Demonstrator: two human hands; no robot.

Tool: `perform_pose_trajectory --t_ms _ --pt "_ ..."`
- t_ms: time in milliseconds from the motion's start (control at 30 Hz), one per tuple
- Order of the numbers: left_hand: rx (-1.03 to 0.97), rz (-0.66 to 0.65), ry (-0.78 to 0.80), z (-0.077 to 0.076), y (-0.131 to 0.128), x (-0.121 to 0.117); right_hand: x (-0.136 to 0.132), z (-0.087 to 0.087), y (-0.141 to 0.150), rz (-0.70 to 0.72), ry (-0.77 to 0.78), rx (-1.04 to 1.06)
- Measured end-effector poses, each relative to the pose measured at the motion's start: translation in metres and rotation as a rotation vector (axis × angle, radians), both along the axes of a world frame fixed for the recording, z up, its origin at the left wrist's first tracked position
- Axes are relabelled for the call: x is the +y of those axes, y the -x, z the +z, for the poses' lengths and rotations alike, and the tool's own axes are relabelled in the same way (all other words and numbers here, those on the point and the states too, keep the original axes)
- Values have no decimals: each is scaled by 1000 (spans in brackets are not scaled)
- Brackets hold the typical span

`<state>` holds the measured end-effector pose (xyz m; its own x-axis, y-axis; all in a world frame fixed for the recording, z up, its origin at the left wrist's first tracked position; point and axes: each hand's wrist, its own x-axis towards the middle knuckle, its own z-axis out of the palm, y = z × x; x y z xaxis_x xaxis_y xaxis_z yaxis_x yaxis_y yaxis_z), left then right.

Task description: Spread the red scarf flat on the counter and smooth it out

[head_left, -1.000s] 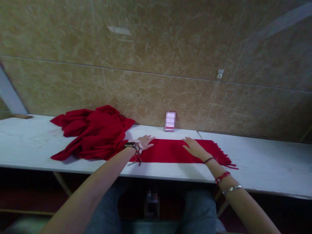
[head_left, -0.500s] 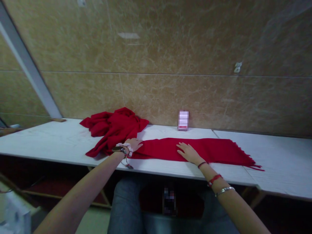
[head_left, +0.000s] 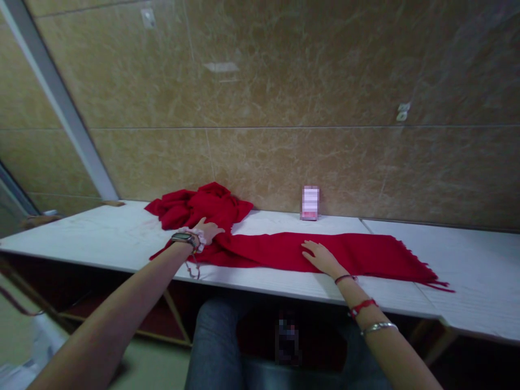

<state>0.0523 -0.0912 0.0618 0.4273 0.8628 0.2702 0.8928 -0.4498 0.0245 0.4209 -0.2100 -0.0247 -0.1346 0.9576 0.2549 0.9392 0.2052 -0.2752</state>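
Observation:
A red scarf with a fringed right end lies lengthwise along the white tabletop. Its left part is bunched into a loose heap. My left hand, with a watch and a scrunchie at the wrist, is over the scarf where the flat stretch meets the heap. Its fingers look stretched out, though whatever is under them is hidden. Flat on the middle of the straight stretch rests my right hand, fingers extended. Some creases run through the cloth between the two hands.
A phone-like device with a blurred screen leans against the tiled wall behind the white table. Open shelving is below the table at left. My legs are under the front edge.
My left hand has moved left along the scarf to the edge of the heap. The cloth there is more creased. My right hand stays on the scarf; the view has shifted slightly.

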Motion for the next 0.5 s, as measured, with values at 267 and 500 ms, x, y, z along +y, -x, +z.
perform_pose_trajectory --t_ms 267,500 --pt "513 -92 -202 67 1 -9 2 -6 -2 8 -56 30" --pt "573 -189 90 23 16 -43 2 -6 -2 13 -68 64"
